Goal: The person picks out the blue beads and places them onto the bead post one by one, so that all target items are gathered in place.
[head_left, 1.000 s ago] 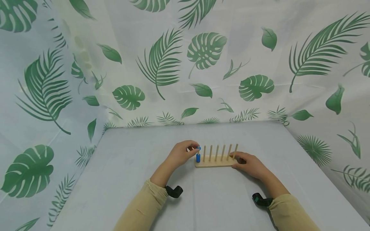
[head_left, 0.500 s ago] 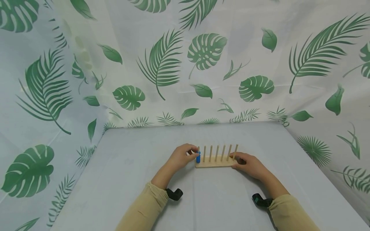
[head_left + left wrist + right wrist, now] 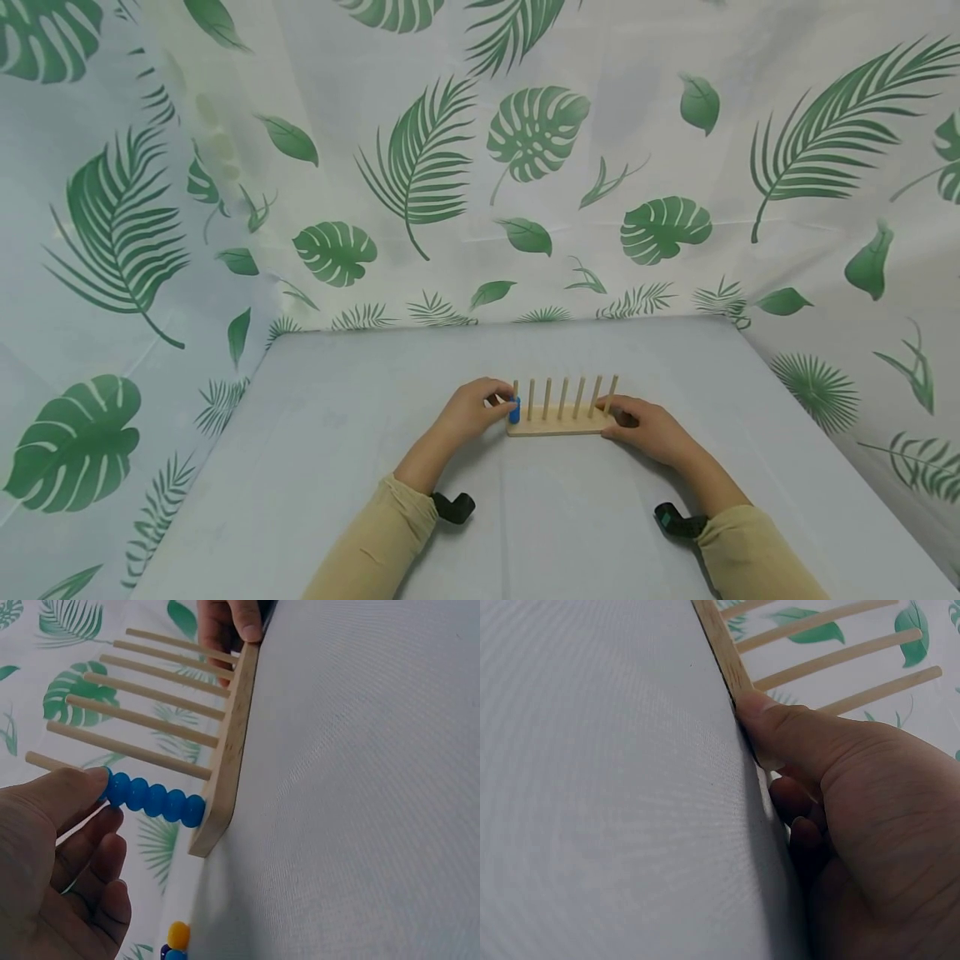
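Note:
A wooden peg board with a row of several upright pegs stands on the table. Several round blue beads are stacked on its leftmost peg, the lowest against the base. My left hand pinches the top blue bead between thumb and forefinger, with the peg running through it and its tip sticking out above. At the board's other end, my right hand grips the base, thumb on the near edge; its fingers are partly hidden behind. The other pegs are bare.
In the left wrist view, a yellow bead and some blue ones show at the bottom edge, beyond the board. The white-covered table meets a leaf-print cloth at the back and sides. Black wrist cameras sit low over the table.
My left hand has moved down the leftmost peg, bringing the pinched blue bead from near the tip onto the stack. The right hand has stayed on the board's end.

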The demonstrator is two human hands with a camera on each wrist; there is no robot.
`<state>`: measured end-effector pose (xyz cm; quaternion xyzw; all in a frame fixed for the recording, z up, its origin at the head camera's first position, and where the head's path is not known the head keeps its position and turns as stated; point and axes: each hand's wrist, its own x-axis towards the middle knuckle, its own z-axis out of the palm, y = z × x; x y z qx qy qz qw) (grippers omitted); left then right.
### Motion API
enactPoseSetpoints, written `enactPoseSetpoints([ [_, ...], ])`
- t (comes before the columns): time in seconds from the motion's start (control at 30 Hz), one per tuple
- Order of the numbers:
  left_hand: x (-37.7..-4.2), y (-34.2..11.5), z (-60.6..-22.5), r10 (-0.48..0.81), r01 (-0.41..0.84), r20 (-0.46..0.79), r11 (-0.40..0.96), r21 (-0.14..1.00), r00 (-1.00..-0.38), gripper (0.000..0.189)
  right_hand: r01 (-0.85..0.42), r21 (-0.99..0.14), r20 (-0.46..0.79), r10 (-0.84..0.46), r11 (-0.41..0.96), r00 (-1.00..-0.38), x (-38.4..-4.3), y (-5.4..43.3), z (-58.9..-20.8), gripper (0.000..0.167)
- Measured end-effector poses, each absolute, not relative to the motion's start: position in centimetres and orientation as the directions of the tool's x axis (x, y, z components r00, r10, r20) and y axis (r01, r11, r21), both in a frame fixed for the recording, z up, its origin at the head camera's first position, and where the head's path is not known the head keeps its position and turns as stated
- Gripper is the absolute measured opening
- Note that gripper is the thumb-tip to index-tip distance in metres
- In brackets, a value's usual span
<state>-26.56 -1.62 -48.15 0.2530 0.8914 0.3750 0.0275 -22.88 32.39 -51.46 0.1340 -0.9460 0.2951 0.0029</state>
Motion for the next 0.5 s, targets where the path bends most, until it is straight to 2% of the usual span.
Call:
enactPoseSetpoints([
  [0.5, -26.6, -4.4, -49.7, 0.387, 0.389, 0.166, 0.619, 0.682, -0.907, 0.027, -0.238, -0.571, 0.075, -0.239, 0.786, -0.968, -22.8, 32.4, -51.7, 0.051],
])
